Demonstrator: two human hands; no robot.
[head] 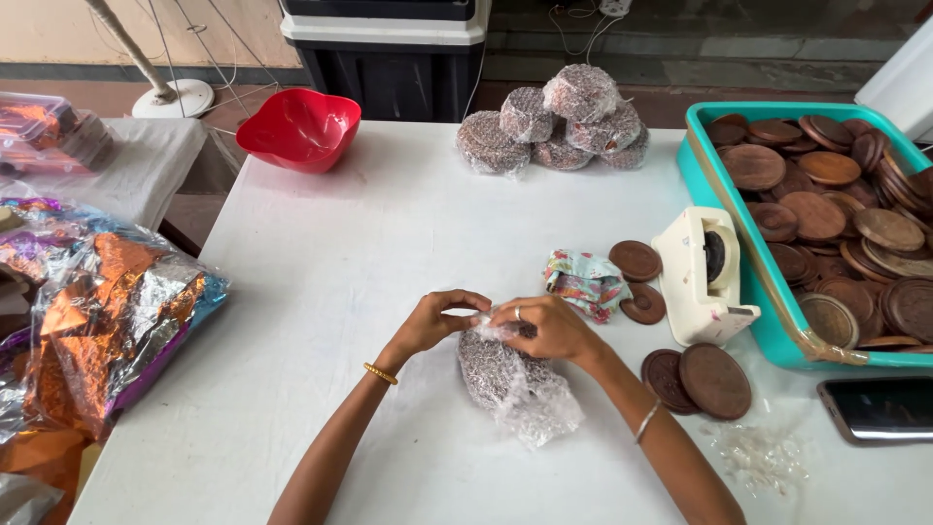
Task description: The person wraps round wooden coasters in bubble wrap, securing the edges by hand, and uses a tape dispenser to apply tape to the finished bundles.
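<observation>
- Bubble-wrapped disc (513,381) lies on the white table (330,292), near its front edge, about mid-width.
- Left hand (434,319) and right hand (549,328) both pinch the wrap at the disc's top.
- Loose brown discs (698,379) and a tape dispenser (702,277) sit just right of them.
- Teal tray (739,262) of discs at the right edge.
- Wrapped stack (554,122) at the far edge; red bowl (299,129) at the far-left corner.
- Tiled floor (680,68) beyond.

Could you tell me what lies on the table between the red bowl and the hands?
Nothing: in the head view, the white table is bare from the red bowl down to the hands, which hold a bubble-wrapped bundle.
</observation>
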